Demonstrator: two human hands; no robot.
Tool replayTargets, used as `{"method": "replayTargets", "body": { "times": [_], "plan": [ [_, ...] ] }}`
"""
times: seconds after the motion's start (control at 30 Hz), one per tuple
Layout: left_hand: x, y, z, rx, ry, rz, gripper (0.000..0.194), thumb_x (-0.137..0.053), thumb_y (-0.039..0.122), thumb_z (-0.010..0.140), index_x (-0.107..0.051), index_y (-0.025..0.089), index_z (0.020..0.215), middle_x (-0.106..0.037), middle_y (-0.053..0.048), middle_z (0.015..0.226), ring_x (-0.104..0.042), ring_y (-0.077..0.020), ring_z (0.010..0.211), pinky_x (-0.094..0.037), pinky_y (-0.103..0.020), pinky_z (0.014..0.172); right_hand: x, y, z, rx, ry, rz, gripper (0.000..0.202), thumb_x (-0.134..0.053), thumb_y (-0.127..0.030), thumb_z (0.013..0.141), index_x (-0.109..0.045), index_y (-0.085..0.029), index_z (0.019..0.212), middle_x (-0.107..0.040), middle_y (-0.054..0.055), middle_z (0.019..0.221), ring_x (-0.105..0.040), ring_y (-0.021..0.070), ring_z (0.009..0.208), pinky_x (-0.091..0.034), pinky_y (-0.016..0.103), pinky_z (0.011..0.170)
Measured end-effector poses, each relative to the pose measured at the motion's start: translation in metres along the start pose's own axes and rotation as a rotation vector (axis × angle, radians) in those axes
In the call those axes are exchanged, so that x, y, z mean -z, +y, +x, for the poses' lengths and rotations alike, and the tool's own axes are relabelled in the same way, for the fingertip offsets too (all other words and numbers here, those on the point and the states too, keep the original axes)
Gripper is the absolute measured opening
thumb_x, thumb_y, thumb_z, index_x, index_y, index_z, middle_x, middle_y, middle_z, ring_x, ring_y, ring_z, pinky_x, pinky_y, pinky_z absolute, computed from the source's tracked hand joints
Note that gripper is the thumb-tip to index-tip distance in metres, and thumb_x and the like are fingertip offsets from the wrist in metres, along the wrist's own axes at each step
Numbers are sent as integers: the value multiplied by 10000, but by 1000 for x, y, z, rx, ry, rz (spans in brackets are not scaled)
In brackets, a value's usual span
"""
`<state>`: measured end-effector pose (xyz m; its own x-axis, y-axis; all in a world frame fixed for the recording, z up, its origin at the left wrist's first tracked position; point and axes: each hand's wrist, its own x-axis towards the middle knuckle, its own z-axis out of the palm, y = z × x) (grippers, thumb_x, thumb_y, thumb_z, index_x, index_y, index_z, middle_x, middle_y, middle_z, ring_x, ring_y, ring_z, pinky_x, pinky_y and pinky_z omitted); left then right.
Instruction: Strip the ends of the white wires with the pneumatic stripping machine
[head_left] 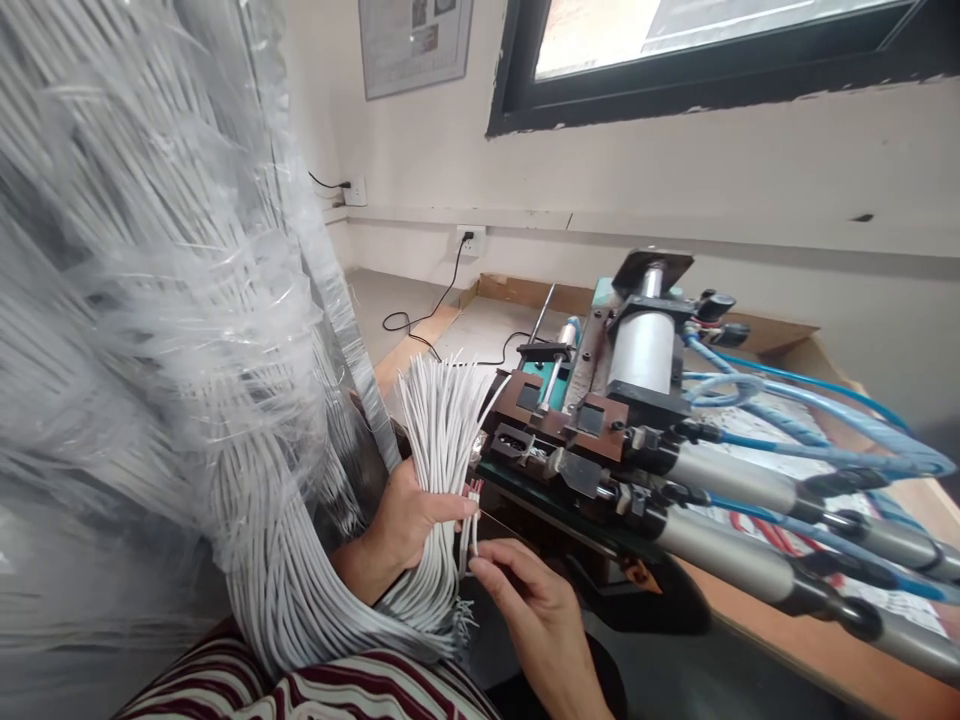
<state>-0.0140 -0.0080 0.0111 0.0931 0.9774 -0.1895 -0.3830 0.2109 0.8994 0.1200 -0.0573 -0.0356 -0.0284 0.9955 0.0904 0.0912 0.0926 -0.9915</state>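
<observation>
My left hand (pixel 411 512) is wrapped round a thick bundle of grey-white cables (pixel 442 420), whose loose ends fan out above it. Beside its thumb stand a few cables with stripped reddish ends (pixel 474 492). Just below them, my right hand (pixel 517 590) pinches one of these cables between thumb and forefinger. The bundle curves down over my lap and up to the left. A pneumatic machine (pixel 592 420) with brown plates and metal jaws stands right of the bundle, close to the cable ends.
Plastic-wrapped cable bundles (pixel 255 330) hang along the left. Silver cylinders (pixel 727 560) and blue air hoses (pixel 795 400) extend to the right. A wooden-edged bench (pixel 517 290) stands against the wall, with a black power cord (pixel 450 290) behind.
</observation>
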Motion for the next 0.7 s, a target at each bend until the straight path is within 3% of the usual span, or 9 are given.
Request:
{"method": "replayTargets", "body": {
  "times": [0.3,0.7],
  "plan": [
    [-7,4,4,4,4,-4,219,-668,31,486,-604,113,679,-583,29,556,-484,-81,463,-371,-210,436,-7,12,2,144,56,-45,134,-563,-282,784,-648,-199,725,-614,50,718,-565,185,676,-435,256,624],
    [-9,0,12,11,15,-12,224,-669,26,493,-599,112,689,-576,28,559,-479,-76,456,-372,-208,430,-15,17,5,98,83,51,158,-553,-308,785,-657,-190,774,-567,22,672,-509,158,611,-403,249,570]
  ]
}}
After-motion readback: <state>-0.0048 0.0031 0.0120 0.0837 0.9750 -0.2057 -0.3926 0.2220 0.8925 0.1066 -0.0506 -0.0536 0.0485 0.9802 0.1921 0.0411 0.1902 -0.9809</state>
